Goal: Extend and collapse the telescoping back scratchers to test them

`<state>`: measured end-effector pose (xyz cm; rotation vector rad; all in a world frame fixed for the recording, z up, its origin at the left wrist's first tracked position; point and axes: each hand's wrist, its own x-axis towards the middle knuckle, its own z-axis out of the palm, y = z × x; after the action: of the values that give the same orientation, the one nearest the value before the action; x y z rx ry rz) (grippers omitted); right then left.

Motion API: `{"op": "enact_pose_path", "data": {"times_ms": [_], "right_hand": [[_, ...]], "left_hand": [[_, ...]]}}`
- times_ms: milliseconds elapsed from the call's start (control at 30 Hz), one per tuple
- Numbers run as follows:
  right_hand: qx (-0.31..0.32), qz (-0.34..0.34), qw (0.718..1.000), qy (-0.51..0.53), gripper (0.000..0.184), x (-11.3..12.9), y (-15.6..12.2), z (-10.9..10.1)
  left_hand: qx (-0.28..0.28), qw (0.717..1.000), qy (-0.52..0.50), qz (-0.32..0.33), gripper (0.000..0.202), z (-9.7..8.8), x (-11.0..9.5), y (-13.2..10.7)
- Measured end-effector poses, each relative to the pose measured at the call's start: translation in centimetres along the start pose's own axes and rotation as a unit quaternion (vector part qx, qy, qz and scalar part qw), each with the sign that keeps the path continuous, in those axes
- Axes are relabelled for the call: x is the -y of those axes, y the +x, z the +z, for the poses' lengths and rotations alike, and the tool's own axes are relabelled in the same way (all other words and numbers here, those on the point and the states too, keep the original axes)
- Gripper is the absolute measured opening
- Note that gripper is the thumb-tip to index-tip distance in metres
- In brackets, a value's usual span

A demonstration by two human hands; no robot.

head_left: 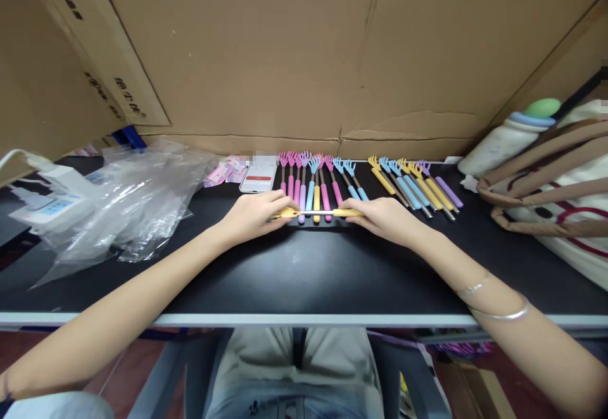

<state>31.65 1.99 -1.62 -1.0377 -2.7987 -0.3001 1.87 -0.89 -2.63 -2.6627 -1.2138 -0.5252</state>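
Observation:
A yellow back scratcher with a metal shaft lies crosswise between my hands over the black table. My left hand is closed on its yellow claw end. My right hand is closed on its yellow handle end. Just behind it lies a row of several pink, blue and yellow back scratchers, claws pointing away from me. A second group of several blue, yellow and purple back scratchers lies to the right, angled.
A phone and small pink packets lie left of the rows. Crumpled clear plastic bags and a white power strip fill the left side. A bag with brown straps and a bottle stand right. Cardboard walls the back.

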Motion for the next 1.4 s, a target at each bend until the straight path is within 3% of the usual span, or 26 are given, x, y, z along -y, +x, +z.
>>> {"op": "enact_pose_path", "data": {"times_ms": [467,1167,1400], "right_hand": [[-0.027,0.004,1.000,0.014,0.031,-0.18,-0.02,-0.46],[-0.025,0.006,0.999,0.036,0.028,-0.02,-0.14,0.32],[-0.010,-0.004,1.000,0.011,0.029,0.43,-0.12,0.08]], "left_hand": [[-0.013,0.998,0.023,-0.050,0.030,-0.35,-0.06,0.03],[-0.083,0.995,0.047,-0.020,0.022,0.18,-0.13,-0.09],[-0.052,0.997,0.052,-0.027,0.024,0.33,0.20,-0.08]]}}
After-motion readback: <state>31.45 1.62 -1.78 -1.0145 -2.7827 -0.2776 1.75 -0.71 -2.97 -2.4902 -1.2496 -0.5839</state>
